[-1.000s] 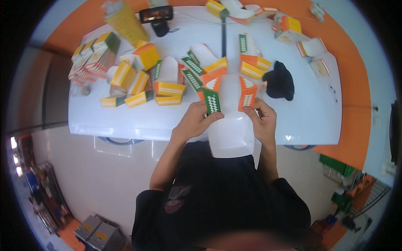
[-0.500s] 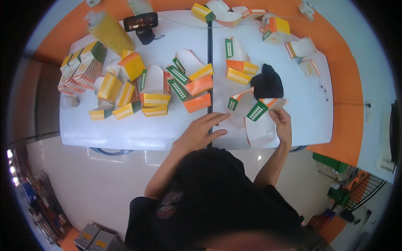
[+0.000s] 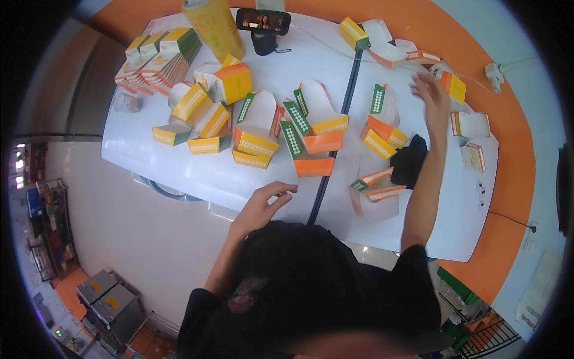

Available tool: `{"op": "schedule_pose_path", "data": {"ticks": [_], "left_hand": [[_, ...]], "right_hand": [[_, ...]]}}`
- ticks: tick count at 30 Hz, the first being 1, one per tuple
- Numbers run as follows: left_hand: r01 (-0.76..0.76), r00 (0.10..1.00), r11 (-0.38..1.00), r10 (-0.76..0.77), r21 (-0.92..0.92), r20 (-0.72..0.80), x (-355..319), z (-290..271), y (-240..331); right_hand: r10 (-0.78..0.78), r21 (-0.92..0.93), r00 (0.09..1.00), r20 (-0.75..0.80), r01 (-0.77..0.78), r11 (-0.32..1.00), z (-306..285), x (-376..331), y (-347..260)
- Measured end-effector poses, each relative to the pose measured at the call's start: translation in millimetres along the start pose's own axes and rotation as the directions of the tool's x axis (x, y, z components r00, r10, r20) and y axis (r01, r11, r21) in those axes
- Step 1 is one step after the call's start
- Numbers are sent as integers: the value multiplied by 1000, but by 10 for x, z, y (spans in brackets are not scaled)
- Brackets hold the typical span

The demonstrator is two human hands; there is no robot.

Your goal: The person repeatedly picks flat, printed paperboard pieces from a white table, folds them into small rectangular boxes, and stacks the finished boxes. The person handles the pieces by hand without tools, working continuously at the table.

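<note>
My left hand (image 3: 269,203) hovers over the near edge of the table with its fingers apart and nothing in it. Stretched to the far right, my right hand (image 3: 431,94) has loosely spread fingers, slightly blurred. It is beside a yellow and orange folded carton (image 3: 454,88), and I cannot tell whether it touches it. Below that forearm lies a black cloth-like item (image 3: 409,163). Nearer to me are nested open paper food boxes (image 3: 378,202) with green and orange flaps. Left of the table seam stand more nested boxes (image 3: 315,142), in green, yellow and orange.
Flat cartons form a stack (image 3: 161,57) at the far left, near a clear cup (image 3: 127,103). A yellow cylindrical package (image 3: 215,30) stands beside a phone (image 3: 263,21) on a dark stand. A pale cable crosses the back. More open boxes (image 3: 470,125) lie along the right edge.
My right hand has let go of the box at the near right and moved to the far right. My left hand has drawn back leftward. The whole view has turned and shifted.
</note>
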State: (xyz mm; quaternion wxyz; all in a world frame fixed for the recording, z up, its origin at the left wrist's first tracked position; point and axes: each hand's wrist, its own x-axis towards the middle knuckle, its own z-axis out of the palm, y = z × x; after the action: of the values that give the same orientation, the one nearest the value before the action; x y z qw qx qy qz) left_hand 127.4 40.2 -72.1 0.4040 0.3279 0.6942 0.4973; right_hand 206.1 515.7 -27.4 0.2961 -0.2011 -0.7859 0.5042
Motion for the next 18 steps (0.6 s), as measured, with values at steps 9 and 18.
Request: {"op": "schedule_pose_path", "data": {"ticks": [9,18], "left_hand": [[98,947,990,-125,-103,-295,-228,-7,-14],[82,948,987,-120,-141,-296,-292,41,-120]], "right_hand": [[23,-815,998,53,30,578,1363,1885,1367],[211,-270,978,-1,-203,941,1215,1618,870]]}}
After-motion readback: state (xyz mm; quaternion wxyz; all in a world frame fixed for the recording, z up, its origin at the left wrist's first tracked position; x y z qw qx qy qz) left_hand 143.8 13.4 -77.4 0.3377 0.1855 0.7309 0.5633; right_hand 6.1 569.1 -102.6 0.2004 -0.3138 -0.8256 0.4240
